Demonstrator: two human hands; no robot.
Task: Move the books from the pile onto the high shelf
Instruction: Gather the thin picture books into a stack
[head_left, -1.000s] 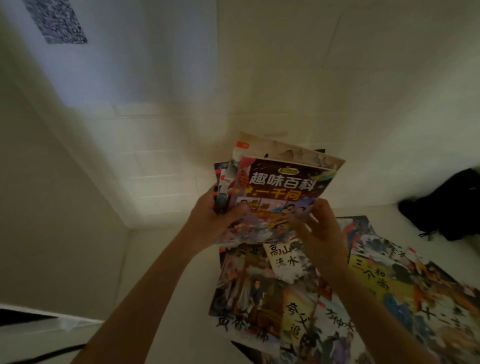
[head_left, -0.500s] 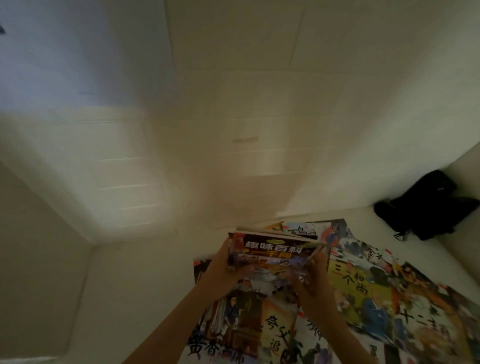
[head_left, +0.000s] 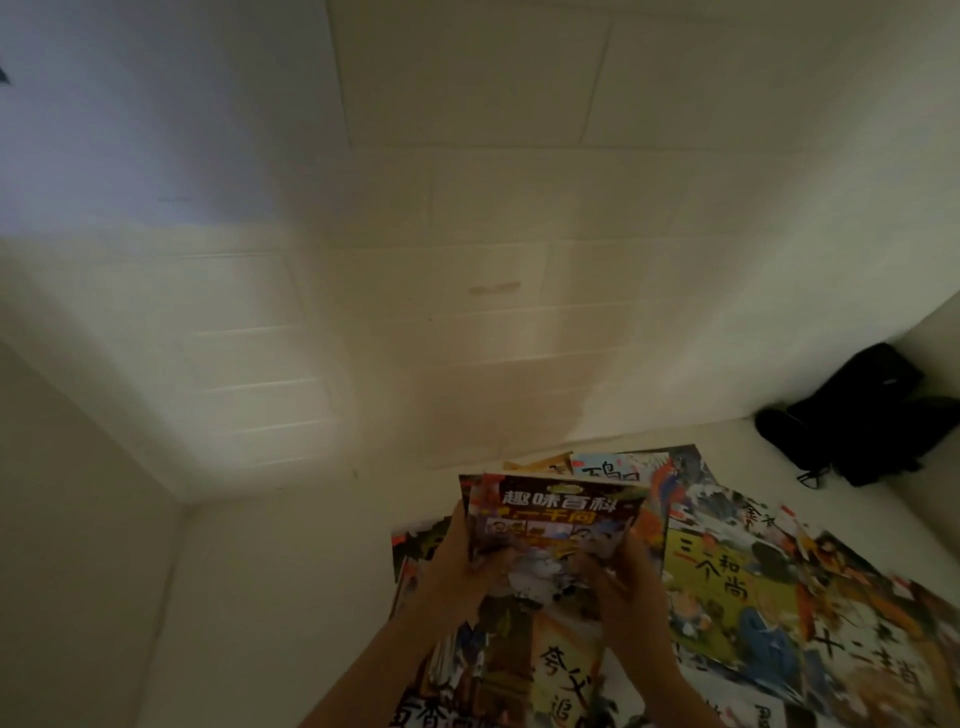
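head view only, close over shelf (head_left: 291, 571), facing corner; blurred, probably tilted.

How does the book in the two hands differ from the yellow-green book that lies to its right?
The held book has a dark red cover; the yellow-green book is light. The held book is gripped by the left hand and right hand; the yellow-green book lies flat among others, untouched. Both bear large Chinese characters.

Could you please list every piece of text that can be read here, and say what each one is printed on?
"趣味百科" over "一千问": held book, gripped by left hand and right hand.
"三个和尚": yellow-green book lying to the right.
"夸父追": book below the hands; the rest is cut off.
"十二生肖": book at far right, blurred, so only probably.
Other covers: too blurred or hidden to read.
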